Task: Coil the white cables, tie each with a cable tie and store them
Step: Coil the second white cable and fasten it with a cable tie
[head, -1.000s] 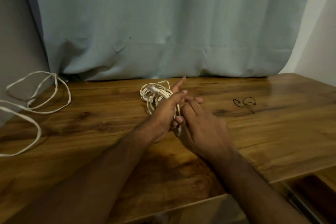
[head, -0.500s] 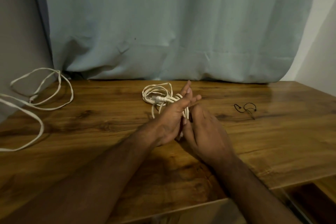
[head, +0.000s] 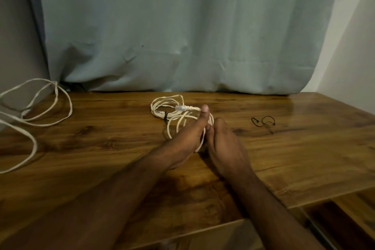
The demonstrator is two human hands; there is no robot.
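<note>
White coiled cable (head: 172, 113), clear plug (head: 180, 107) leftward

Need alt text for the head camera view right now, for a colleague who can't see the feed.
Both hands, left hand and right hand, meet at the near edge of a coiled white cable on a wooden table; a dark band crosses its left side. A loose white cable sprawls at far left, black cable ties lie to the right, and a pale curtain hangs behind.

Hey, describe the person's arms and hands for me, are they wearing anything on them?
Nothing is worn. The left hand and right hand are bare, with no gloves, and no rings or watch in view. Both forearms are uncovered to the bottom edge of the picture, with no sleeves or wristbands in sight.
</note>
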